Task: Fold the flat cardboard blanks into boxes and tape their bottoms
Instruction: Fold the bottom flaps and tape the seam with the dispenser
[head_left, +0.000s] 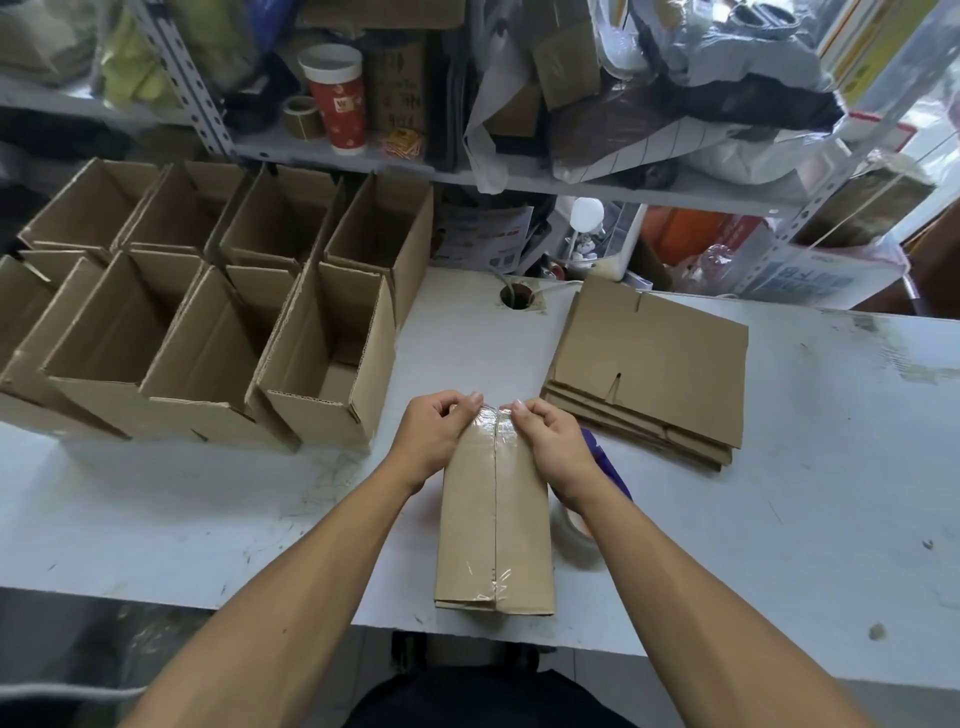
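Note:
A folded cardboard box (493, 525) stands bottom-up on the white table (208, 519) in front of me, with clear tape running along its centre seam. My left hand (439, 434) and my right hand (553, 441) curl over the box's far end, thumbs and fingers pressing the tape end down over the edge. A stack of flat cardboard blanks (654, 364) lies to the right. A tape roll (574, 535) on a purple dispenser (608, 462) sits just right of the box, partly hidden by my right forearm.
Several finished open boxes (208, 317) stand in rows on the left of the table. Behind the table, a metal shelf (363, 156) holds a red cup, bags and clutter. A cable hole (517, 296) lies at the table's back edge.

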